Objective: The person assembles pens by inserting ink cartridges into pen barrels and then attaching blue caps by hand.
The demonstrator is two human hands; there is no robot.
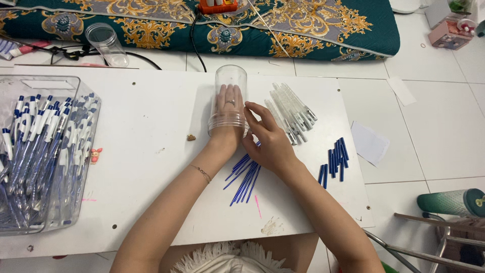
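A clear ribbed plastic jar [230, 83] lies on its side at the frame's upper middle; the left hand [228, 108] rests flat on it, fingers extended, while the right hand [270, 139], loosely curled and holding nothing, touches its mouth.

Both bare forearms reach forward from the bottom edge and converge toward the middle. The left hand [228, 108] lies flat, palm down, fingers straight and together, pointing away; a ring sits on one finger and a thin bracelet circles the forearm. The right hand [268, 139] rests just beside it, knuckles up, fingers curled toward the left wrist
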